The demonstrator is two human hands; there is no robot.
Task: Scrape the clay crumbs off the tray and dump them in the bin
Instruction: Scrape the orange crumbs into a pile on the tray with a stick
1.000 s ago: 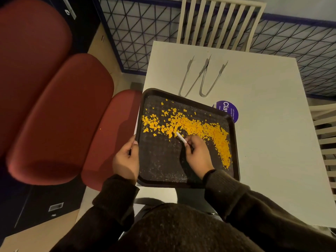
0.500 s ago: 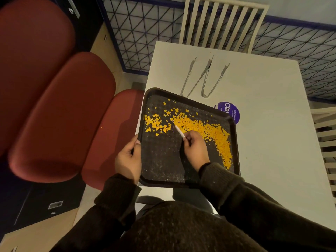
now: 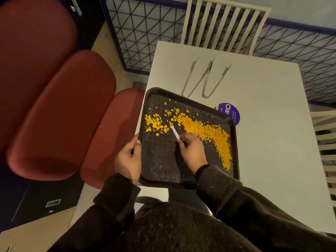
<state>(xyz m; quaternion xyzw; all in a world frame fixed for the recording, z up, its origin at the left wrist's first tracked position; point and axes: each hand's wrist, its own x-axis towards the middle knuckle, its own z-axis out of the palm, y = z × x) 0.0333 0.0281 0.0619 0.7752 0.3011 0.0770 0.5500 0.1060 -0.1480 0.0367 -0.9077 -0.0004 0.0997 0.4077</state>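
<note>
A black square tray (image 3: 160, 166) lies on the near left corner of a white table (image 3: 269, 135), overhanging its left edge. Orange clay crumbs (image 3: 205, 131) spread in a curved band across the tray's far and right side, with a smaller separate patch (image 3: 154, 123) at the left. My left hand (image 3: 129, 159) grips the tray's left rim. My right hand (image 3: 192, 151) is over the middle of the tray, closed on a thin white scraper stick (image 3: 175, 132) whose tip touches the tray between the two patches. No bin is in view.
Two metal tongs (image 3: 203, 79) lie on the table beyond the tray. A purple round lid (image 3: 230, 112) sits partly under the tray's far right corner. Red cushioned seats (image 3: 60, 110) stand to the left, white slatted chairs (image 3: 223, 24) at the far and right sides.
The stick has swept leftward through the crumbs, opening a bare gap that splits a small left patch from the main band. My left hand stays on the rim.
</note>
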